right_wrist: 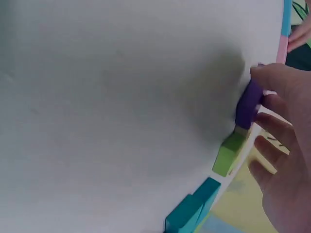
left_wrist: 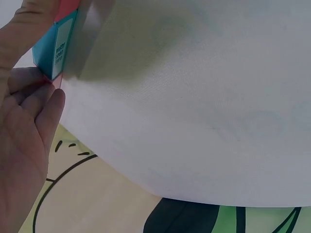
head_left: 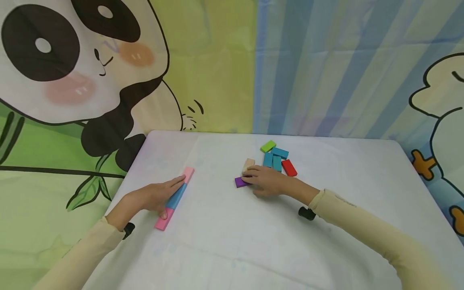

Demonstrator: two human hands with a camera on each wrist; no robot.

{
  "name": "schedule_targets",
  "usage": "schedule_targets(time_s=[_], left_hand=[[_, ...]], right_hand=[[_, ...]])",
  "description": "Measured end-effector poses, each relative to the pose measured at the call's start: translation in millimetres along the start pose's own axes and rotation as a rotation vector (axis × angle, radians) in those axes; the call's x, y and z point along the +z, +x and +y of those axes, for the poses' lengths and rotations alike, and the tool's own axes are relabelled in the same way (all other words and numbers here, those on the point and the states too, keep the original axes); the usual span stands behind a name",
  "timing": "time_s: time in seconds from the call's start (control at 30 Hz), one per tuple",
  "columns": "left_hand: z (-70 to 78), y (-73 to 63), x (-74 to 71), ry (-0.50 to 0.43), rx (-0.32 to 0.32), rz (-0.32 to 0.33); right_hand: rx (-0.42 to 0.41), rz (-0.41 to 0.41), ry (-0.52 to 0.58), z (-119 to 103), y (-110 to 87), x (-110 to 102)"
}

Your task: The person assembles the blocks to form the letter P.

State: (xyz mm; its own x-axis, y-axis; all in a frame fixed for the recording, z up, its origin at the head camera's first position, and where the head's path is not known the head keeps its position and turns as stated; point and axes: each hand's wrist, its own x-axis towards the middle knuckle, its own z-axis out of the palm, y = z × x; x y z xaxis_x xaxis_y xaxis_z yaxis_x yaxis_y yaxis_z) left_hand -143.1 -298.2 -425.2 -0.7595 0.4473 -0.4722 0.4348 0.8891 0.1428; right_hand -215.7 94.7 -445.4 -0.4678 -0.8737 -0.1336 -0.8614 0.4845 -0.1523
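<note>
On the left of the table lies a straight row of blocks: pink block (head_left: 188, 172), blue block (head_left: 176, 196) and another pink block (head_left: 160, 225). My left hand (head_left: 154, 197) rests along it, fingers by the far pink block and thumb on the near one. In the left wrist view printed text shows on the blue block's side (left_wrist: 60, 46). Near the table's middle my right hand (head_left: 266, 181) pinches a purple block (right_wrist: 249, 104) between thumb and finger. A plain wooden block (head_left: 249, 163) lies just beyond those fingers, partly covered by them.
Beyond the right hand sit a lime green block (head_left: 268, 146), several teal blocks (head_left: 280, 152) and a red block (head_left: 289, 168), loosely grouped. The white table (head_left: 217, 245) ends at a printed cloth backdrop (head_left: 210, 80) behind.
</note>
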Motion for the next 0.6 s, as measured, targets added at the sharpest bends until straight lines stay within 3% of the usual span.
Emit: schedule_targets(time_s=[0.23,0.6], left_hand=[[-0.5,0.0,-0.2,0.015,0.009,0.004],[-1.7,-1.6,-0.9,-0.01,0.008,-0.002]], right_hand=[[0.029,-0.079,0.131,-19.0,2.3,5.5],[0.008,-0.015,0.354,-21.5,25.4,5.0]])
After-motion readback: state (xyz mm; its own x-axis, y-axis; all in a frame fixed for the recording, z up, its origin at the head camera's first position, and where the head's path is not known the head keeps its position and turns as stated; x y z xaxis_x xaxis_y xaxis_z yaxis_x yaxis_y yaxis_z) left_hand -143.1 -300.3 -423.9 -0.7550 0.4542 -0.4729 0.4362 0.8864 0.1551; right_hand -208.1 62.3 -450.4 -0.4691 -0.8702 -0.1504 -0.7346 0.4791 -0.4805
